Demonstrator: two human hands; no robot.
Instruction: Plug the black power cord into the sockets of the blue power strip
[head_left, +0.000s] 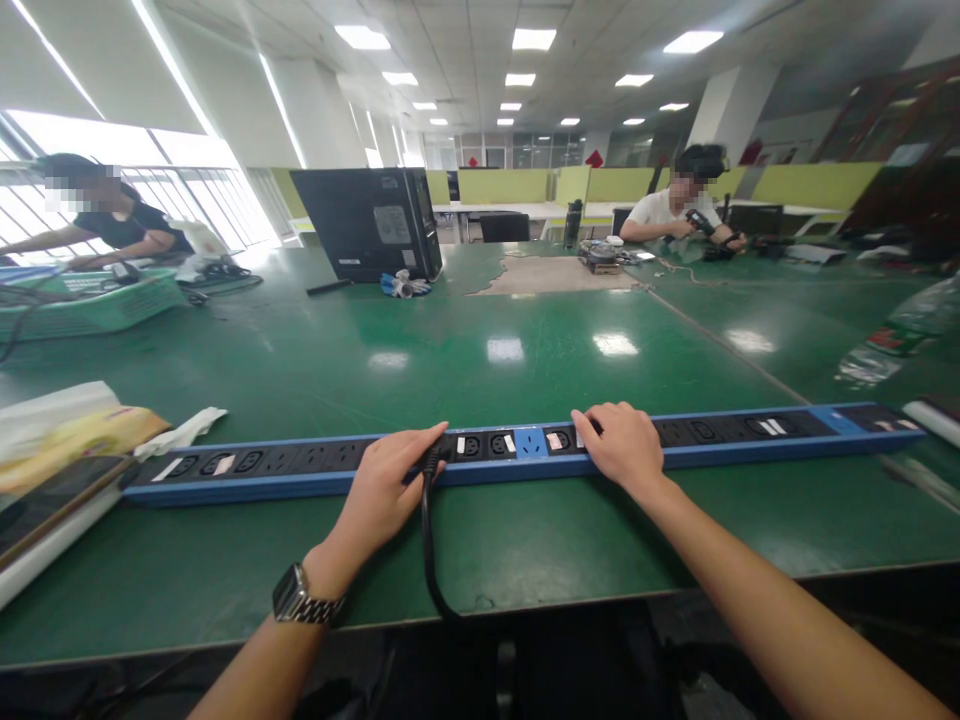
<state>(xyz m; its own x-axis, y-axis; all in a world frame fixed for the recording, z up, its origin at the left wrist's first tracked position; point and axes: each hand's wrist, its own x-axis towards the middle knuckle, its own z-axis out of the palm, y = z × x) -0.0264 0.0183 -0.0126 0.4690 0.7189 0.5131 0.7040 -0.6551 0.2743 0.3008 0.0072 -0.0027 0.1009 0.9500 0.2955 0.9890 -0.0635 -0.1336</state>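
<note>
A long blue and black power strip (531, 444) with several sockets lies across the green table in front of me. My left hand (386, 475) is closed on the plug (433, 460) of a black power cord, at a socket left of the strip's middle. Whether the plug is fully seated cannot be seen. From there the cord (428, 545) hangs down over the table's front edge. My right hand (621, 440) is wrapped over the strip, right of its blue middle socket, and its fingertips are partly hidden behind the far edge. White stickers mark some sockets.
A black computer case (367, 225) stands further back, with gloves (405, 284) before it. Left are a green basket (97, 310) and a yellow packet (97, 440); right, a plastic bottle (900, 330). Two people (124, 220) (671, 205) sit at the table's far sides.
</note>
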